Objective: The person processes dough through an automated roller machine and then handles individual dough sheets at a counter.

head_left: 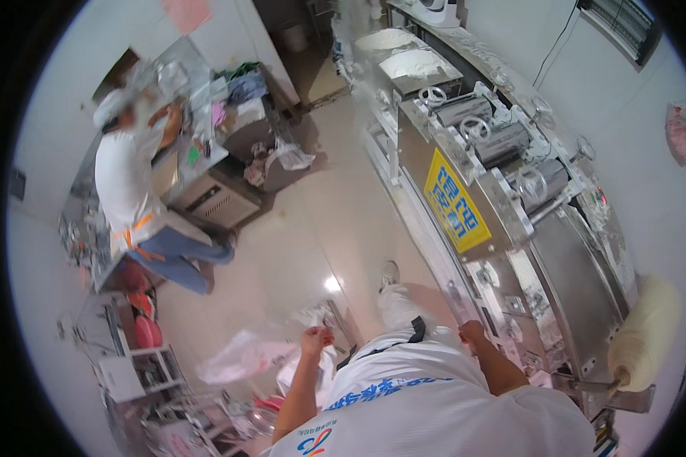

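My left hand (316,340) hangs beside my white apron (404,365), its fingers curled in, with nothing seen in them. Behind it, low down, lies white plastic sheeting or a bag (248,358). My right hand (472,335) is at my other side, close to the lower frame of a steel roller machine (465,175). Its fingers are bent inward and partly hidden, so I cannot make out what they hold, if anything. The machine has shiny rollers (503,142), several handwheels (476,129) and a yellow sign (453,202) with blue lettering.
White flour (415,63) lies on the machine's far end. A thick cream-coloured roll (644,335) sits at its near end. One shoe (389,274) of mine is on the tiled floor (305,236). To the left, a co-worker (133,175) leans over a cluttered counter (206,164). Red basins (148,332) stand lower left.
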A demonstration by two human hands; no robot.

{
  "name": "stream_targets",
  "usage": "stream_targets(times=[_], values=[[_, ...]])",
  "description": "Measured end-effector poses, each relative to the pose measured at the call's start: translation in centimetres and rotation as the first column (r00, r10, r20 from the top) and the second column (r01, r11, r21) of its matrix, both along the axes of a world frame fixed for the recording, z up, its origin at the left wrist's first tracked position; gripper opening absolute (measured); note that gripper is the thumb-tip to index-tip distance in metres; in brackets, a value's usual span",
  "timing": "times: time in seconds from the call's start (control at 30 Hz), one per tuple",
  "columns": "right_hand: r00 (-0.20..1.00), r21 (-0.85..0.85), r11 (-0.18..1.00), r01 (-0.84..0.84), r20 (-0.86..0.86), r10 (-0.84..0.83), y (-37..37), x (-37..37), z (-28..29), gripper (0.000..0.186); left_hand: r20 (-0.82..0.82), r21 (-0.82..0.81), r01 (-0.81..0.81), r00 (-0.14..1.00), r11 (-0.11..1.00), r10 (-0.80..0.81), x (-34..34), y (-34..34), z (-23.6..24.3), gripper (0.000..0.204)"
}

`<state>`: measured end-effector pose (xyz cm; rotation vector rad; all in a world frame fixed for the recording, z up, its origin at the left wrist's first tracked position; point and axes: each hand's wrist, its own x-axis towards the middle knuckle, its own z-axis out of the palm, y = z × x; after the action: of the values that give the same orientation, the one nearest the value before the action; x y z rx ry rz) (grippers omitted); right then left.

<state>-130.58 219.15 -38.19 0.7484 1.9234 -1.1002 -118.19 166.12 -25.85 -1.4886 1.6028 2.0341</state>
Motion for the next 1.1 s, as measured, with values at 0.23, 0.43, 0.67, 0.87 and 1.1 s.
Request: stream_targets(times=[0.23, 0.43, 0.67, 0.87, 1.1], values=[[0.993, -0.240, 0.971, -0.018, -0.115, -0.010, -13.2, -19.8, -0.4, 0.013, 0.163, -0.255, 0.141, 0.981, 0.957, -0.101, -11.8, -7.3, -0.5, 0.021], [0.932, -0.303, 0.952, 0.048, -0.328, -0.152, -24.0, -31.8, 7.8, 0.018, 0.358, -0.627, 0.569, 0.817, 0.532, -0.452, -25.0, -13.2, -0.3, 0.016], [0.794, -0.262, 0.806, 0.531, -0.180, -0.581, -24.4, -27.9, 3.4, 0.016, 0.183, -0.580, 0.717, 0.578, 0.388, -0.795, -49.3, -24.6, -2.2, 0.022], [0.713, 0.054, 0.712, 0.700, 0.001, -0.701, -27.4, -18.2, 3.7, 0.021, -0.247, -0.136, 0.616, 0.737, 0.776, -0.629, -70.4, -29.8, -0.2, 0.013], [0.119, -0.291, 0.129, 0.948, -0.051, -0.992, -33.1, -16.6, 7.3, 0.012, 0.024, -0.534, 0.823, 0.241, 0.192, -0.970, -78.3, -25.3, -3.1, 0.016]])
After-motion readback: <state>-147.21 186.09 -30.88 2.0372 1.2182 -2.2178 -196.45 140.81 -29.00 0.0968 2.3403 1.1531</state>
